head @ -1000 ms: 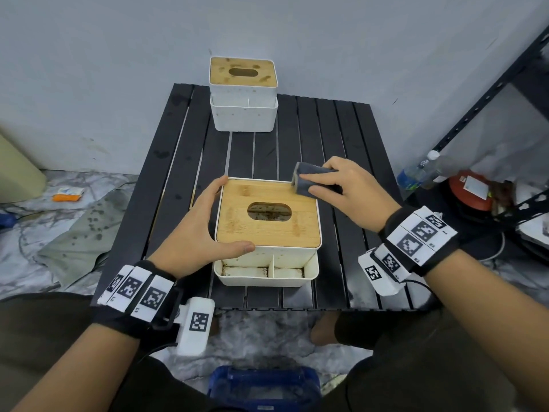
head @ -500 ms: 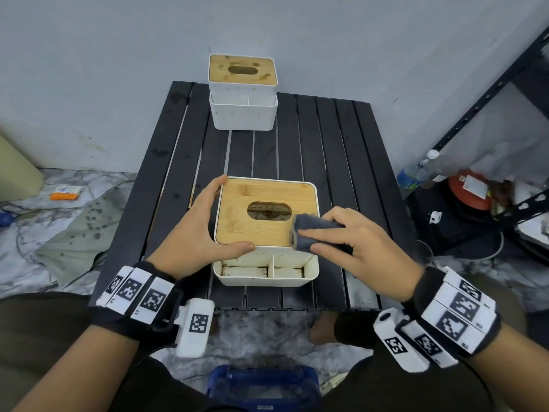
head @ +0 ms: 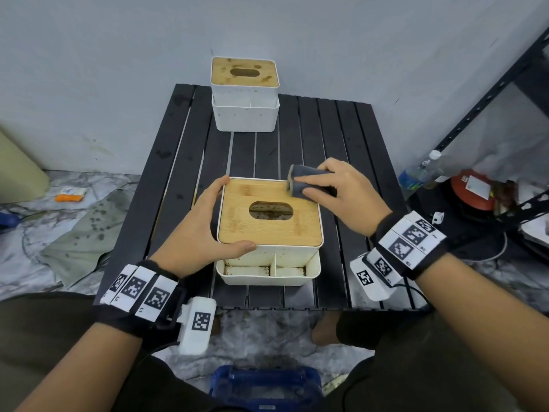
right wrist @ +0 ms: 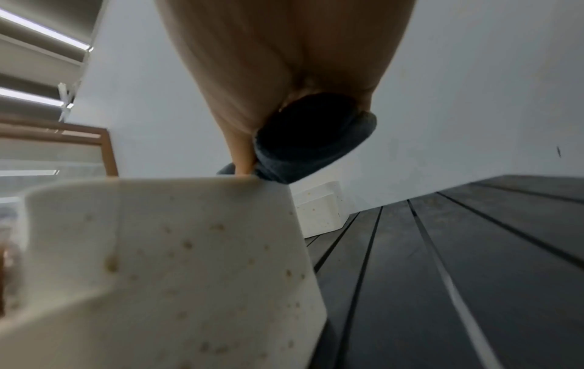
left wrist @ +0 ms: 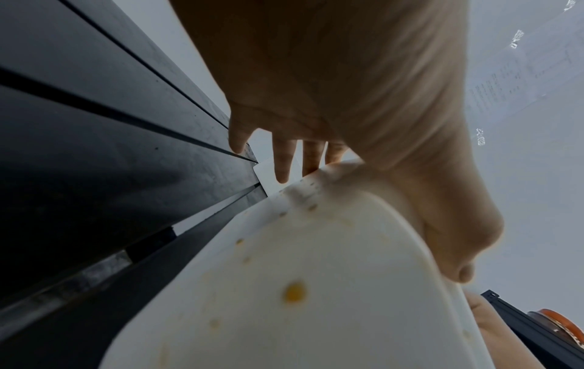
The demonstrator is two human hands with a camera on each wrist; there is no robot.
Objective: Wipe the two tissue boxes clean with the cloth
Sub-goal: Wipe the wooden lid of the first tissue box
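Note:
The near tissue box point(head: 269, 230), white with a bamboo lid and an oval slot, stands on the black slatted table point(head: 341, 162). My left hand point(head: 205, 221) grips its left side, thumb along the front rim and fingers on the far-left corner. My right hand point(head: 341, 194) holds a folded dark grey cloth point(head: 306, 181) pressed on the lid's far right corner. The left wrist view shows the box's white wall point(left wrist: 300, 287) with yellow-brown spots; the right wrist view shows the cloth point(right wrist: 313, 142) at the spotted wall's point(right wrist: 189, 262) top edge. A second, stained tissue box point(head: 245, 93) stands at the table's far edge.
A grey wall rises behind the table. On the floor at the left lie a spotted green cloth point(head: 77, 233) and an orange packet point(head: 69, 195). A black metal shelf point(head: 487, 93), a plastic bottle point(head: 416, 173) and a red round thing point(head: 472, 188) stand at the right. A blue object point(head: 264, 388) sits by my legs.
My right hand has swept the cloth from the lid's far right corner to its near right edge and back to the far right corner. My left hand has kept its hold.

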